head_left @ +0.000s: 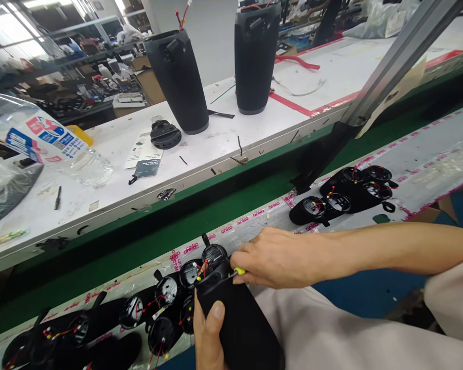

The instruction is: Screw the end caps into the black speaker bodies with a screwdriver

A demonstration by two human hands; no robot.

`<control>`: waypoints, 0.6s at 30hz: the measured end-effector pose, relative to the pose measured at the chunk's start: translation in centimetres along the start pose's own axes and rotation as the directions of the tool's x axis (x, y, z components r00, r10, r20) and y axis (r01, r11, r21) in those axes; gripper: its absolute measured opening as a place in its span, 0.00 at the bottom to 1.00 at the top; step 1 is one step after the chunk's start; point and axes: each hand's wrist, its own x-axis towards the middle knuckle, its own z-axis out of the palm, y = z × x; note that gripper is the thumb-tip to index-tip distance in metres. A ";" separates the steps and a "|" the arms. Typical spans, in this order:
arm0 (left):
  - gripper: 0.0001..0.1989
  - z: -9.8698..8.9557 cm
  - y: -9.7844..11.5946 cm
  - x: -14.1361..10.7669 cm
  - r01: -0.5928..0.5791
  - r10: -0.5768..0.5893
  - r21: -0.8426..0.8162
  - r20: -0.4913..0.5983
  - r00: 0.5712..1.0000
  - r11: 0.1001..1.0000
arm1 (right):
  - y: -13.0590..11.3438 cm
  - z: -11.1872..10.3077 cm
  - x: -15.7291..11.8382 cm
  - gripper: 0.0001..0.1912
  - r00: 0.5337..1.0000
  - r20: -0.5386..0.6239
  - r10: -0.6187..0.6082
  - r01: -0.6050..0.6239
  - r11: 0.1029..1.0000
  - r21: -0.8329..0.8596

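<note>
A black fabric-covered cylinder [245, 321] lies tilted at the bottom centre, its end with red wires pointing up and left. My left hand [210, 334] is wrapped round its side, the thumb on the fabric. At the cylinder's upper edge my right hand [268, 257] pinches a small tool with a yellow handle [239, 271], its thin tip touching the rim. Most of the tool is hidden by my fingers. Close beside that end are more black cylinders with open ends and red wires [166, 290].
Further black cylinders [337, 201] lie on the near ledge at right. Across a green channel [231, 187], the white bench [212, 146] holds two upright cylinders, a black cap [165, 134] and a plastic bottle [88, 159]. A metal post [401, 61] slants at right.
</note>
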 end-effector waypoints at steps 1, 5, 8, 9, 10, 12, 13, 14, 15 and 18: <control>0.51 0.0 0.1 0.1 -0.006 0.007 0.034 -0.019 1.000 0.999 | -0.2 0.1 0.1 0.18 1.000 -0.004 -0.018 0.018 0.999 -0.030; 0.53 -0.7 0.1 0.2 -0.067 0.081 0.183 -0.072 0.994 0.981 | -0.4 0.1 0.3 0.17 0.997 -0.012 -0.075 0.073 0.993 -0.092; 0.47 -1.2 0.0 0.1 -0.087 0.106 0.232 -0.071 0.992 0.969 | -0.3 -0.1 0.4 0.18 0.995 0.002 -0.104 0.103 0.989 -0.104; 0.46 -1.2 0.0 0.1 -0.088 0.108 0.246 -0.068 0.992 0.965 | -0.3 -0.1 0.4 0.18 0.994 0.015 -0.104 0.105 0.988 -0.115; 0.45 -1.3 0.0 0.0 -0.091 0.113 0.265 -0.069 0.991 0.960 | -0.3 -0.2 0.4 0.18 0.994 0.030 -0.104 0.107 0.986 -0.128; 0.44 -1.2 0.1 -0.1 -0.097 0.125 0.305 -0.072 0.990 0.947 | -0.3 -0.3 0.4 0.18 0.994 0.054 -0.096 0.103 0.982 -0.160; 0.44 -1.1 0.2 -0.2 -0.102 0.131 0.323 -0.069 0.989 0.941 | -0.3 -0.3 0.3 0.18 0.994 0.059 -0.092 0.101 0.980 -0.174; 0.44 -1.0 0.2 -0.3 -0.107 0.137 0.340 -0.065 0.988 0.934 | -0.4 -0.4 0.3 0.18 0.994 0.062 -0.091 0.101 0.977 -0.186; 0.44 -0.9 0.3 -0.3 -0.110 0.140 0.356 -0.059 0.988 0.928 | -0.4 -0.5 0.3 0.18 0.993 0.065 -0.094 0.105 0.975 -0.197; 0.42 -0.8 0.5 -0.5 -0.116 0.149 0.405 -0.051 0.987 0.907 | -0.6 -0.8 0.1 0.17 0.991 0.086 -0.104 0.121 0.967 -0.224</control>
